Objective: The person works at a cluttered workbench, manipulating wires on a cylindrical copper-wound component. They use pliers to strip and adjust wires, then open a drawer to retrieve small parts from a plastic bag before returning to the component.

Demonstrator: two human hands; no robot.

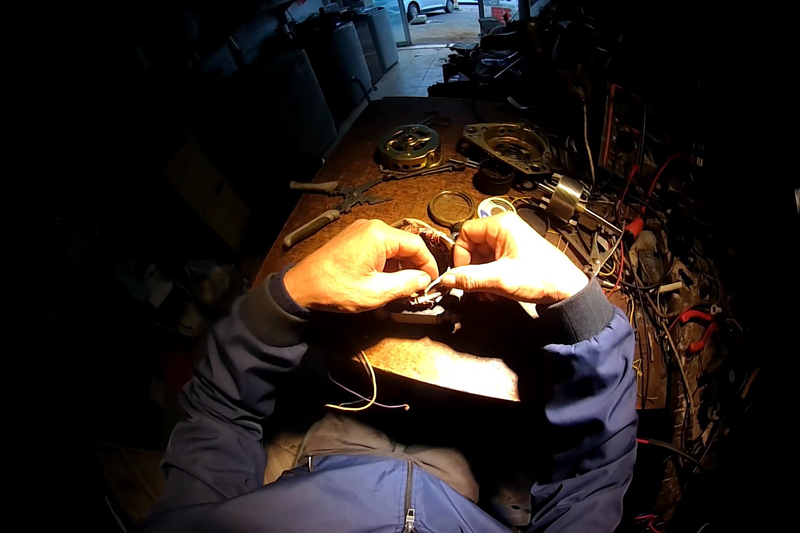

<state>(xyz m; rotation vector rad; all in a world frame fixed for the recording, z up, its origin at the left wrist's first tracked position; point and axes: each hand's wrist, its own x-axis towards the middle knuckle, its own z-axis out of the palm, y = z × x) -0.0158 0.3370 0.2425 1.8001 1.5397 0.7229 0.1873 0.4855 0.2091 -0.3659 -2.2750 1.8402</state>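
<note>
"So, what is held?"
"A pale wire is pinched by the right hand; the left hand's fingers are curled, grip untellable."
"The copper-wound part?"
"Kept beneath, toward the table's near edge."

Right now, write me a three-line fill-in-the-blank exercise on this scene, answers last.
1. A thin pale strand shows ____ the left hand and the right hand.
2. The red-handled tool lies on the person's ____ side.
3. Both sleeves are coloured ____.
Missing words: between; right; blue.
</note>
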